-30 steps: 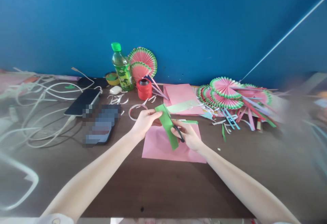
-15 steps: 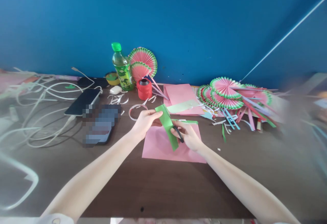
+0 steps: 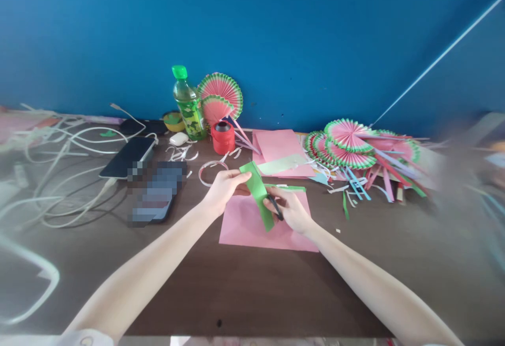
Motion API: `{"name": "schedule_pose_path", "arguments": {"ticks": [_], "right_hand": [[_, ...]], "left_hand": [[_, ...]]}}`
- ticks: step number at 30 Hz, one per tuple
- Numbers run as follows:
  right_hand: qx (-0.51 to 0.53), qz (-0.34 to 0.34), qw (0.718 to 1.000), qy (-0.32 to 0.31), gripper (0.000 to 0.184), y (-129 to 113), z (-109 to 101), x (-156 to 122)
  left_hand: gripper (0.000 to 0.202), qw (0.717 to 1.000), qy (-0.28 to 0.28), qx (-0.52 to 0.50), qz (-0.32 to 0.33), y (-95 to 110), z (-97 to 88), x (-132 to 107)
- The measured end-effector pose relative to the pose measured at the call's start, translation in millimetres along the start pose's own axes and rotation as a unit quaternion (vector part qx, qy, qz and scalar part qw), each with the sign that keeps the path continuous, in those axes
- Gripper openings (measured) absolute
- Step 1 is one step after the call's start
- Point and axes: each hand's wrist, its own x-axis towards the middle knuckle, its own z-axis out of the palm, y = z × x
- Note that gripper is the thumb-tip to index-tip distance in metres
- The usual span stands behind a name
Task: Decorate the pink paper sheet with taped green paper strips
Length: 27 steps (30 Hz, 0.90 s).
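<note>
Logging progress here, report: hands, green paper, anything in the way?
Left hand pinching green paper. Right hand gripping scissors. Paper over pink sheet. Nothing seen blocking either hand.

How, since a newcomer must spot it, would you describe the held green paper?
On the brown table, find the nearer pink sheet. Above it, the left hand pinches the green paper beside the scissors. Unlike the green strip behind, it's held up.

Two hands [image 3: 224,192], one pair of scissors [image 3: 276,207], one bottle [image 3: 189,108], one clear tape ring [image 3: 200,175]
</note>
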Motion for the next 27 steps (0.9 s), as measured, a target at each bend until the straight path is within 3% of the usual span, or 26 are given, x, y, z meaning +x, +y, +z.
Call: {"name": "schedule_pose_path", "arguments": {"ticks": [9, 14, 18, 22, 27], "right_hand": [[-0.005, 0.003, 1.0, -0.028, 0.04, -4.6, -4.0, 0.6], [-0.008, 0.039, 0.996, -0.08, 0.042, -16.4, -17.8, 2.7], [-0.09, 0.064, 0.979, -0.17, 0.043, -35.9, -41.9, 1.7], [-0.221, 0.074, 0.938, -0.256, 0.046, -56.3, -74.9, -5.4], [-0.391, 0.101, 0.901, -0.158, 0.046, -62.8, -121.8, -19.3]], "left_hand": [[0.024, 1.0, -0.01, 0.007, -0.016, -0.7, -3.8, 3.2], [0.024, 0.995, -0.028, 0.081, -0.049, 14.9, -19.8, 7.4], [0.025, 0.986, 0.026, 0.161, -0.029, 28.9, -41.8, 12.9], [0.022, 0.971, 0.091, 0.219, 0.007, 36.0, -56.9, 16.0], [0.023, 0.97, 0.125, 0.187, 0.097, 39.7, -59.1, 15.1]]}}
